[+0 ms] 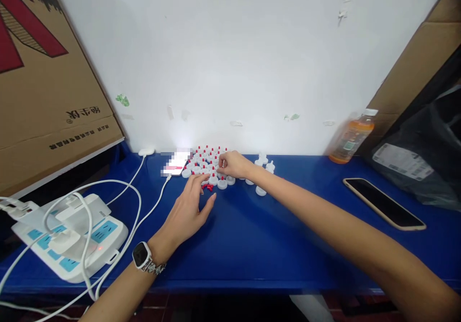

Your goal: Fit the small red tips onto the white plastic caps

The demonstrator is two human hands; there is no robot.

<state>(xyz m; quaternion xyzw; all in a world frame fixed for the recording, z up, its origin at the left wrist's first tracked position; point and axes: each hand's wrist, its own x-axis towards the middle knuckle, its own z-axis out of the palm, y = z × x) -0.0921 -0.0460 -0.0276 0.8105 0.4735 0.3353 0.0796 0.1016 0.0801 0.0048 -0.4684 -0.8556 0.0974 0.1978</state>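
On the blue table, many round white nozzle caps (222,184) stand close together, most topped with a small red tip (213,174). My right hand (233,164) reaches in from the right over this group, thumb and fingers pinched together; what they hold, if anything, is too small to make out. My left hand (187,209) is in front of the group, thumb apart from the fingers, its fingertips beside a small pile of loose red tips (208,187). Right of the group, several white caps (261,191) show no red tip, partly behind my right forearm.
A lit phone (176,162) with a charging cable lies left of the caps. A power strip (108,231) with looping white cables fills the left side. To the right are an orange drink bottle (351,139), a dark phone (383,204) and a dark plastic bag (425,154). A white wall (252,63) rises behind.
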